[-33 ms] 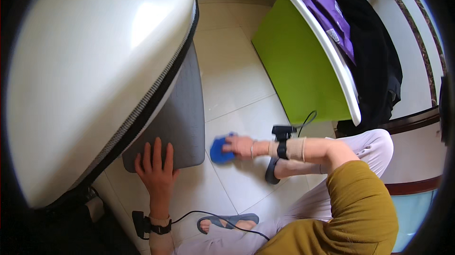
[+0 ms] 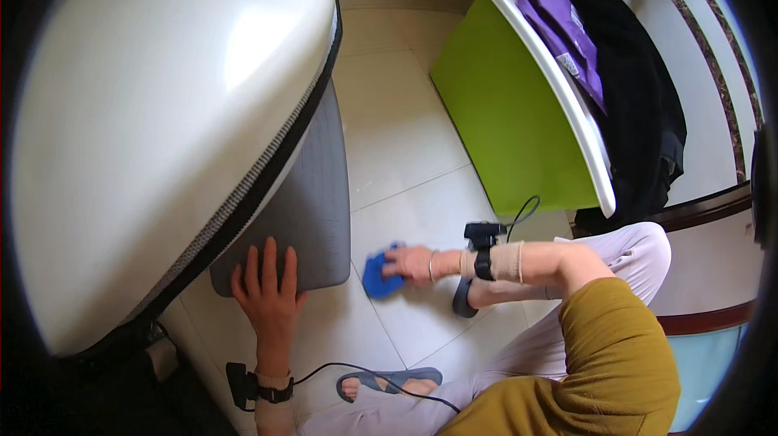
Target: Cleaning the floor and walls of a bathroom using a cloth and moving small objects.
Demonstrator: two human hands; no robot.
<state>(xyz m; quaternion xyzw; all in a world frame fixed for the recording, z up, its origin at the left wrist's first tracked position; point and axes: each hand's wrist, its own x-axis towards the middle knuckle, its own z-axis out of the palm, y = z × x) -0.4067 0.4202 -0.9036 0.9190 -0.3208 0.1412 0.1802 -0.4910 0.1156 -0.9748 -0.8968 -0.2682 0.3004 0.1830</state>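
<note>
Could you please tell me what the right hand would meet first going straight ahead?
Beyond the blue cloth it touches, the right hand would probably meet the grey slab first, though depth is unclear.

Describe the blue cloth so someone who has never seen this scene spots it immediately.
Start at the big white shell, upper left, and the grey panel beneath it. Just right of that panel's lower end, under the right hand, is the cloth on the floor tiles. Its vivid blue separates it from panel and tiles.
</note>
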